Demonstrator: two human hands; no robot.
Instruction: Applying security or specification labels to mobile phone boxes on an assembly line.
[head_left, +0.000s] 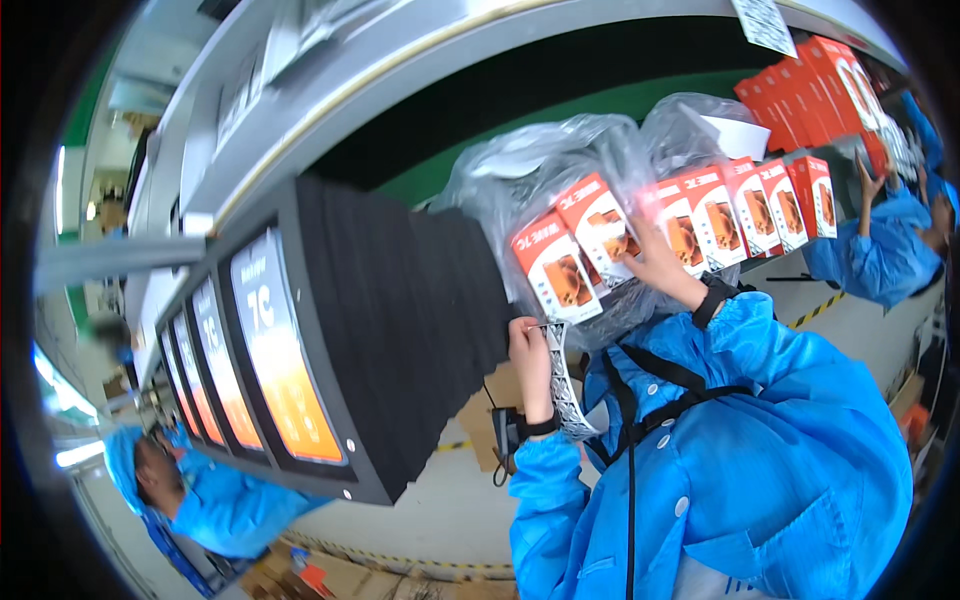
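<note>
My left hand (532,362) is closed, its fingertips pinching the top of a pale patterned strip (562,385) that looks like a band of labels. The strip curls down beside my wrist to my sleeve. Farther right, my right hand (668,268) reaches over small red-and-white boxes with its fingers apart. Its fingertips touch or nearly touch the edge of one tilted box (598,228). Another box (556,270) leans just left of that one, near my left hand. What lies under the right fingertips is partly hidden.
Several matching boxes (755,212) stand in a row to the right, before clear plastic bags (560,150). At left is a black display-like unit with lit orange-and-white panels (285,345). More red boxes (815,95) are stacked far right. Two people in blue (890,245) (215,500) work nearby.
</note>
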